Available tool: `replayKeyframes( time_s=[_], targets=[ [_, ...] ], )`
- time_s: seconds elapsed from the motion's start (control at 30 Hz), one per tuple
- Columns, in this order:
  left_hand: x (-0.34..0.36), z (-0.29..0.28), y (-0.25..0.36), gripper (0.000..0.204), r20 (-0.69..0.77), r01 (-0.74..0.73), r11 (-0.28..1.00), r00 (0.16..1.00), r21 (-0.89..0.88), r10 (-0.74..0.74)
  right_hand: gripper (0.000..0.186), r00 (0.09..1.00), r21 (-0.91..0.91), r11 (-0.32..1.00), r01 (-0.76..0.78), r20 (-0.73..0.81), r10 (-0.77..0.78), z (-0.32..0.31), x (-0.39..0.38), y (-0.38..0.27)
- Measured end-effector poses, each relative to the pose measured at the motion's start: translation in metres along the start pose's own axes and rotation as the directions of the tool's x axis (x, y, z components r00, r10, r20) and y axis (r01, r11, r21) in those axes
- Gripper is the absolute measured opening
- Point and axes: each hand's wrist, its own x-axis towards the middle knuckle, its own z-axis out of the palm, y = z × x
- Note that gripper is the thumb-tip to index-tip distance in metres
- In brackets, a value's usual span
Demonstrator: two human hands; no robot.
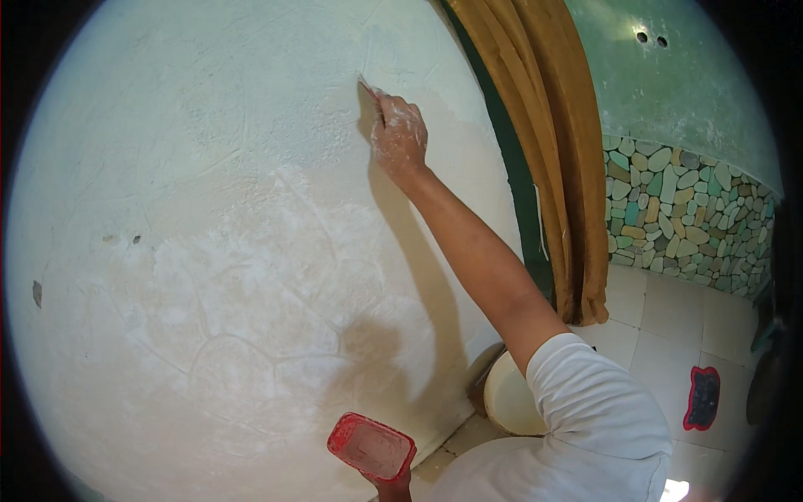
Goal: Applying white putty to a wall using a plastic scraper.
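High on the pale plastered wall (251, 109), my right hand (400, 130) is closed around a putty knife (368, 87), its thin blade edge against or very near the surface. White paste smears the fingers and the back of this hand. Low in the view my left hand (395, 485) grips a red plastic tub (412, 452) from beneath. The tub's open top faces me, and a whitish film coats its inside. Most of the left hand and its forearm is hidden below the tub. Around the knife the wall is rough and wet-looking; lower down it is chalky with curved ridges.
A brown curtain (569, 151) hangs right of the wall, beside a dark green strip. Under my right arm stands a white bucket (512, 397). On the tiled floor (640, 335) lies a dark mat (703, 398) with a red rim. Pebble-patterned stone (686, 209) covers the lower green wall.
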Motion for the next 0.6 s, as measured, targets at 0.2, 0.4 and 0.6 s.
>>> replayKeyframes(
  time_s=[0.2,0.4,0.6],
  targets=[
    [-0.001,0.001,0.002,0.052,-0.051,0.035,0.99,0.998,-0.133,-0.042,0.045,0.928,-0.069,0.995,-0.068,0.361,0.088,0.001,-0.04,-0.026],
    [0.002,0.005,0.0,0.052,-0.126,0.087,0.945,0.983,-0.316,-0.132,0.046,0.904,0.275,0.961,0.03,0.403,-0.143,-0.017,-0.061,-0.054],
    [0.0,-0.012,-0.007,0.049,-0.096,0.005,0.993,0.995,-0.115,-0.016,0.035,0.964,0.17,0.979,-0.111,0.26,0.064,-0.014,-0.02,-0.007]
  ],
)
